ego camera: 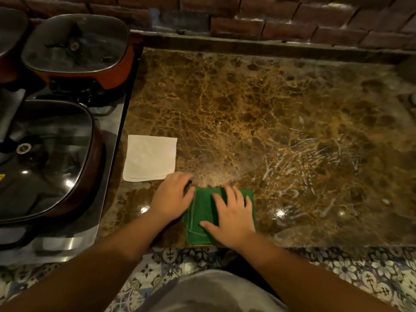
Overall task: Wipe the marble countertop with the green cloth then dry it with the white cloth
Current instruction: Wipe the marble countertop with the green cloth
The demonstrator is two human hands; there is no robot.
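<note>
Hands: right hand (231,216) flat, fingers spread, pressing green cloth (200,224) at table (292,131) front edge; left hand (172,198) open, touching cloth's left edge. White cloth (149,158) just left-rear, beside stove (108,176). Bare marble right and rear.

Nothing really readable here, no words, brands or numbers anywhere. Closest things are a small round sticker (23,148) on the knob of the near pan's glass lid (45,158), and a bit of yellow label (1,176) at the left edge of that lid. Both are way too blurry to make out.
</note>
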